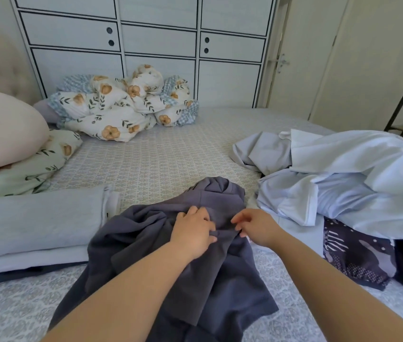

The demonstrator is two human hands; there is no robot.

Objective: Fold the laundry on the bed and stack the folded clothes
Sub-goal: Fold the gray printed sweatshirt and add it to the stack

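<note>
Dark grey garment (171, 267) lies crumpled on the bed (171, 154), near edge, centre of view; its lower part runs off the bottom of the frame and both forearms cover some of it, so the type is hard to call. Left hand (193, 233) rests on the cloth, fingers bent and gathering a fold; fingertips mostly buried in the fabric. Right hand (254, 227) just beside it, thumb and forefinger pinching a fold edge, other fingers loosely curled. Left of the garment, touching it: folded light grey piece (37, 218) on top of a stack, lower layers only visible as edges, cut off at frame left. Right: unfolded pile of pale blue and white clothes (343, 176), with a dark patterned piece (353, 255) partly under it; something black at far right, can't identify. Far side of bed: bunched floral duvet (126, 104). Left edge: pink pillow (3, 129) on a floral one (35, 161). Behind: white wardrobe (146, 45), door (301, 58).
</note>
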